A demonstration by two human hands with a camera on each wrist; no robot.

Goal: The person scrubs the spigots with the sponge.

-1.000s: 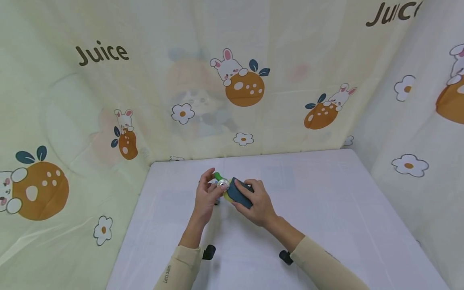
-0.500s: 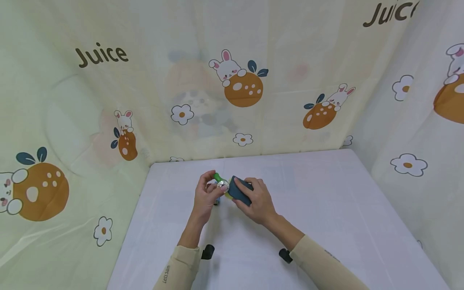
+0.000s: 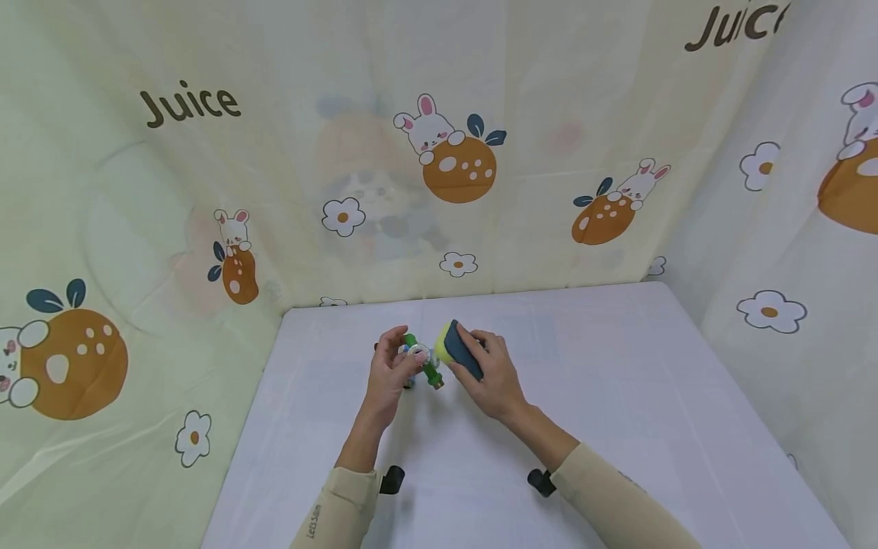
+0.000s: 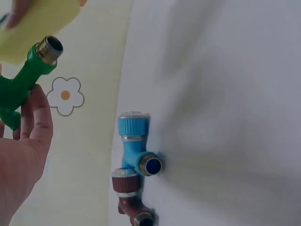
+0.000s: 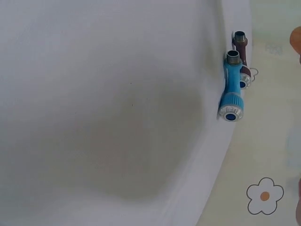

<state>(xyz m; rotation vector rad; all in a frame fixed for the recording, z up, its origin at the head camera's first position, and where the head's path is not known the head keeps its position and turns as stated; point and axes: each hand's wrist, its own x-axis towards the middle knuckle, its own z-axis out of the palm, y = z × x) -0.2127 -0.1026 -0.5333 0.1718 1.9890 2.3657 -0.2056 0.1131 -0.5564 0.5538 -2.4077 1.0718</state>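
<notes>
In the head view the left hand (image 3: 389, 375) pinches a green valve (image 3: 432, 374) with a silvery round cap; its brass threaded end shows in the left wrist view, where the valve (image 4: 29, 77) sits above the palm. To its right, the right hand (image 3: 495, 381) grips a sponge (image 3: 463, 351) with a dark blue layer and a yellow one, tilted. The sponge (image 4: 40, 28) is also close to the valve's threaded end in the left wrist view; whether they touch cannot be told.
A blue valve (image 4: 133, 149) and a dark red valve (image 4: 127, 188) lie side by side on the white table (image 3: 617, 396), near its far edge and partly behind the left hand. A printed curtain (image 3: 542, 213) stands behind the table.
The sponge has moved up and been tilted by the right hand, showing more yellow. The green valve's lower end now shows below the left fingers; the left hand has hardly moved.
</notes>
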